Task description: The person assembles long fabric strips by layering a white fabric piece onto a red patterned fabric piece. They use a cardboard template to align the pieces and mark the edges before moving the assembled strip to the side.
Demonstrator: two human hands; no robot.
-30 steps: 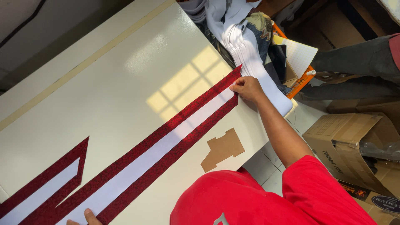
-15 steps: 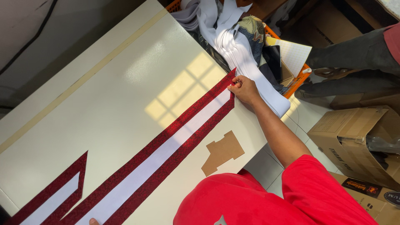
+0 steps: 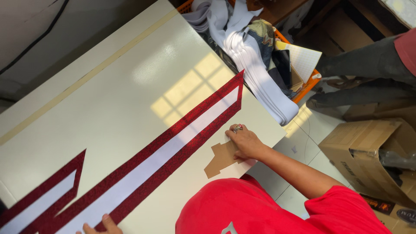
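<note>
On the cream bench [image 3: 108,112], near its right edge, the right hand [image 3: 245,142] lies flat on a brown cardboard template [image 3: 222,158], fingers together; the left hand [image 3: 99,225], fingers slightly spread, presses the red-and-white strip [image 3: 169,149] at the near edge; an orange basket [image 3: 308,84] of white bands sits beyond.

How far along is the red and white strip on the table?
Done: the red and white strip lies flat along the cream table to its far point. In hand: the right hand rests on the brown cardboard cutout; the left hand presses the strip's near end. Left: cannot tell.
</note>
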